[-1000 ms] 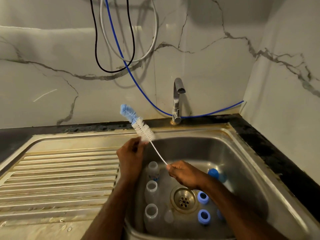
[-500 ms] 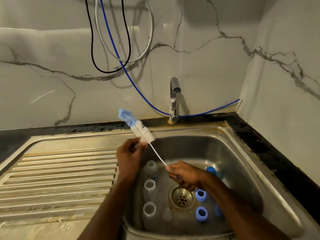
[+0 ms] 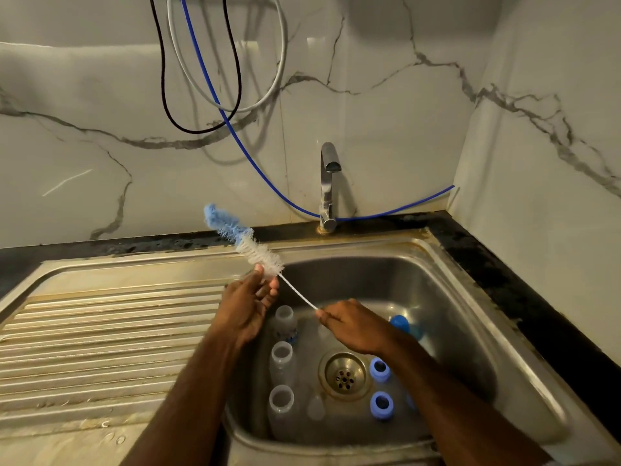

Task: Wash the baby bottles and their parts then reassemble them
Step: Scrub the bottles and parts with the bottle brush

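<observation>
- Pinching the thin white twisted-wire stem of the long bottle brush [image 3: 255, 252] in my right hand [image 3: 353, 326], I have my fingers curled round its lower end, above the basin.
- My left hand [image 3: 247, 306] is up at the base of the brush's white bristles; thumb and fingertips touch the bristle tuft, the fingers only loosely bent, and I cannot tell if they truly grip it.
- The brush slants up and to the left from my right hand, its white bristle section giving way to a blue fluffy tip that reaches over the back rim of the sink.
- Below my hands, in the stainless steel sink basin [image 3: 470, 331], three clear plastic baby bottles [image 3: 281, 358] stand or lean in a row along the left wall, mouths open upward.
- A small clear teat [image 3: 316, 406] lies on the basin floor just beside the nearest bottle.
- The round brass-coloured drain strainer [image 3: 344, 375] sits mid-floor, between the bottles and the blue parts.
- Two blue screw rings [image 3: 381, 403] lie right of the drain, one behind the other; a rounded blue cap [image 3: 401, 324] lies farther back, partly hidden by my right wrist.
- The ribbed steel draining board [image 3: 100, 331] stretches off to the left.
- The chrome tap [image 3: 327, 186] stands at the back rim, against the white marble-patterned wall [image 3: 386, 112], where a blue hose [image 3: 235, 129], a black cable and a grey hose hang in loops.
</observation>
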